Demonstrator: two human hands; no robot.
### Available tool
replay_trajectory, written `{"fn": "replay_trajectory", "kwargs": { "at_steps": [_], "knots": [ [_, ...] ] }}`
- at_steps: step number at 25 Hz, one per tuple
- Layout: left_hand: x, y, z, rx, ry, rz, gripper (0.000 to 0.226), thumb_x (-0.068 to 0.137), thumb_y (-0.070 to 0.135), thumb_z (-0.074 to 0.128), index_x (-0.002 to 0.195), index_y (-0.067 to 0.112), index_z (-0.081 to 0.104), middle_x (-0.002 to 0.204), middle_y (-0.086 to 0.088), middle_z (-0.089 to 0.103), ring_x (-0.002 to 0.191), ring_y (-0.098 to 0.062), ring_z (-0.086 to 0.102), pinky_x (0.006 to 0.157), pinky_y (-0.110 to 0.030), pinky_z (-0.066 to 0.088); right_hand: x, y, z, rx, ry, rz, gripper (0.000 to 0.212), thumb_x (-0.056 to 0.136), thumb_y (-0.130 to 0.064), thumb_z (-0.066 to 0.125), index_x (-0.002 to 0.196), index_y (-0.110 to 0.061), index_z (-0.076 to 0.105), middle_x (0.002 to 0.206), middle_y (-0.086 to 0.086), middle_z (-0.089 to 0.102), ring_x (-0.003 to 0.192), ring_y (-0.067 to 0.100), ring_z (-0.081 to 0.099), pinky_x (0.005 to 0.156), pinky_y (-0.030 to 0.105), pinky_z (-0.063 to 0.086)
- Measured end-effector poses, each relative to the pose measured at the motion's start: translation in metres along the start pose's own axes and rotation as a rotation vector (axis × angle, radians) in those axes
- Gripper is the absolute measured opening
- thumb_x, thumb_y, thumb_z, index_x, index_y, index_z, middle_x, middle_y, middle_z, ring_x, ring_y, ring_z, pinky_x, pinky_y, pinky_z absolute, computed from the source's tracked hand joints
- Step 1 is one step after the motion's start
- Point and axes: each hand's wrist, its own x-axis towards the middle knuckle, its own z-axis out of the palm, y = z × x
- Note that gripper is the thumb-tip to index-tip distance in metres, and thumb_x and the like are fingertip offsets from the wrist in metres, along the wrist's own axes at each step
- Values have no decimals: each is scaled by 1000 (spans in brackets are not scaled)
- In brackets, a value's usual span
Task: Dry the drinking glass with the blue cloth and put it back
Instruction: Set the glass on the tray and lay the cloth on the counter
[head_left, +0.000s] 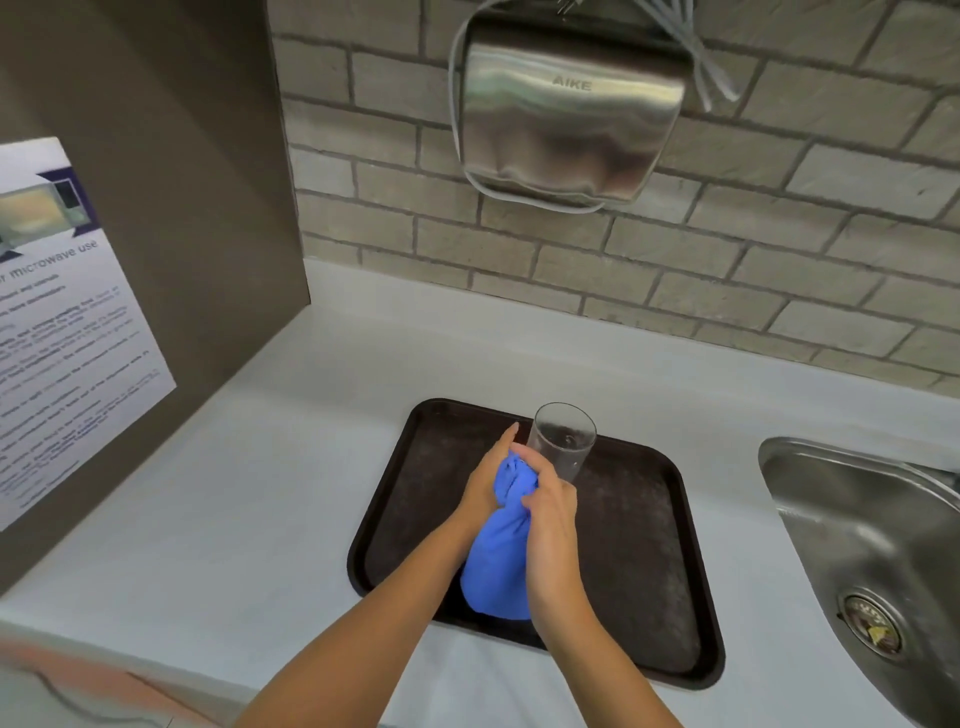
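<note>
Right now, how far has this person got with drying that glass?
Partway, it seems. Already done: the drinking glass is lifted above the dark tray. In hand: the left hand and right hand bunch the blue cloth around its lower end; the open top is bare. Left: finishing the wipe and setting the glass back. I cannot tell how dry it is.

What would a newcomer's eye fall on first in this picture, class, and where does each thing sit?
The bright blue cloth bunched between the left hand and right hand stands out, with the clear drinking glass held above the dark tray. A shiny steel hand dryer hangs on the brick wall behind; a steel sink sits right.
</note>
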Motion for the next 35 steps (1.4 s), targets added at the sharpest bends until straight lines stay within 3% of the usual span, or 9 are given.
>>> {"fn": "replay_trajectory", "kwargs": {
  "at_steps": [2, 6, 12, 20, 23, 27, 30, 32, 35],
  "knots": [
    [-11, 18, -22, -25, 145, -50, 15, 102, 19, 55, 99, 17, 70, 94, -5, 66, 83, -10, 68, 91, -32, 53, 2, -5, 12, -17, -51, 11, 55, 93, 4, 33, 123, -34, 58, 123, -2, 47, 107, -2, 54, 94, 19, 45],
    [-57, 56, -75, -17, 182, 29, 32, 105, 36, 47, 127, 24, 67, 122, -2, 75, 109, -13, 72, 94, -28, 58, 5, -11, 51, -83, -188, -15, 68, 93, 6, 37, 129, -52, 39, 119, -16, 32, 101, -21, 46, 81, 0, 41],
    [-92, 75, -152, 173, 226, -6, 36, 91, 29, 73, 125, 21, 67, 122, 5, 71, 105, -18, 73, 84, -27, 58, 10, -8, 111, -69, -399, 8, 69, 92, -5, 55, 138, -52, 36, 131, -10, 32, 118, 2, 47, 98, 29, 48],
    [-72, 37, -217, 136, 402, -158, 23, 97, 14, 63, 120, 12, 63, 116, -20, 73, 109, -35, 70, 94, -45, 57, 45, 32, 165, -144, -474, 121, 66, 82, 10, 49, 125, -40, 52, 128, 5, 46, 112, 20, 55, 87, 30, 56],
    [-48, 23, -222, 123, 418, -158, 18, 99, 10, 57, 116, 13, 52, 104, -19, 71, 85, -28, 69, 73, -32, 57, 63, 43, 180, -394, -387, -25, 56, 81, 12, 48, 117, -32, 48, 116, 5, 41, 105, 18, 52, 76, 14, 49],
    [-24, 4, -223, 552, 441, -27, 10, 99, 7, 50, 100, 17, 50, 87, -12, 68, 67, -16, 56, 57, -16, 41, 82, 65, 187, -704, -308, -167, 35, 81, 14, 51, 108, -8, 56, 110, 3, 40, 97, 20, 52, 87, 19, 46],
    [-15, -8, -229, 992, 366, 31, 30, 99, 13, 46, 121, 18, 66, 122, -7, 70, 109, -25, 63, 88, -29, 48, 89, 78, 188, -830, -331, -166, 30, 91, 3, 51, 119, -3, 57, 127, 11, 48, 110, 24, 53, 88, 15, 38],
    [-14, -17, -233, 1251, 242, -30, 47, 105, 23, 37, 151, 24, 45, 161, -2, 41, 147, -28, 34, 117, -40, 29, 91, 79, 189, -818, -330, -112, 34, 97, -7, 46, 131, -6, 53, 137, 11, 50, 123, 25, 50, 88, 13, 35],
    [-15, -22, -236, 1391, 131, -67, 56, 108, 30, 22, 162, 26, 9, 172, 6, 4, 158, -31, -5, 125, -49, -1, 92, 82, 191, -903, -365, -132, 40, 102, -14, 38, 140, -10, 45, 148, 8, 45, 136, 19, 40, 98, 12, 30]
  ]
}}
